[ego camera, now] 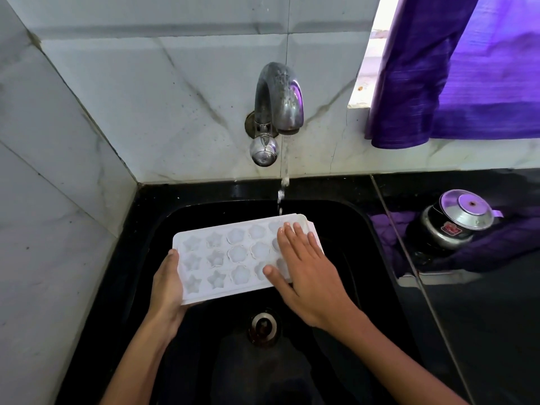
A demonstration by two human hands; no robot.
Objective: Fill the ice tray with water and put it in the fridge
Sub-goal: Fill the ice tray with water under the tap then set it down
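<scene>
A white ice tray (230, 255) with star and flower shaped cells is held over the black sink (344, 223). My left hand (166, 285) grips its left end, thumb on the rim and fingers underneath. My right hand (304, 267) lies flat with straight fingers across the tray's right end. A thin stream of water (284, 176) runs from the metal tap (276, 103) on the wall and lands at the tray's far right edge, near my fingertips.
The sink drain (264, 327) lies below the tray. A steel pressure cooker (455, 220) stands on the black counter (482, 317) to the right. A purple curtain (455, 68) hangs at the upper right. Marble wall tiles (146, 97) close off the left and back.
</scene>
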